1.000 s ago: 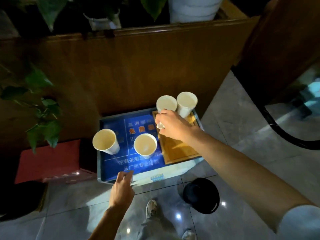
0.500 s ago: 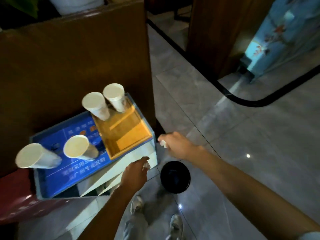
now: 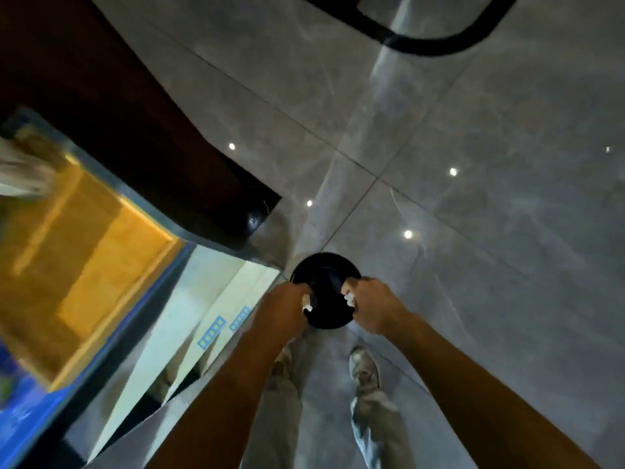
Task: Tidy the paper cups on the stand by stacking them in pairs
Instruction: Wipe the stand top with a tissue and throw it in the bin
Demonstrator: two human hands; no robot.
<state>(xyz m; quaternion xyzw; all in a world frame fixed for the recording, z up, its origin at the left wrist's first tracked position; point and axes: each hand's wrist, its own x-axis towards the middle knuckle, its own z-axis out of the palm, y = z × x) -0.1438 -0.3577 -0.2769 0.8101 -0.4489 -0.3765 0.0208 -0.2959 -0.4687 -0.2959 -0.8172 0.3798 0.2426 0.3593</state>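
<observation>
While one blurred white paper cup (image 3: 20, 174) shows at left, both hands' grips, left hand (image 3: 282, 311) and right hand (image 3: 373, 308), pinch white scraps (image 3: 348, 299).

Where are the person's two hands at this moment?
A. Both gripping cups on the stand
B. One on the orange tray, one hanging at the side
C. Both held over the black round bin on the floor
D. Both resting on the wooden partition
C: the left hand and right hand sit over the black bin, each pinching a small white scrap.
</observation>
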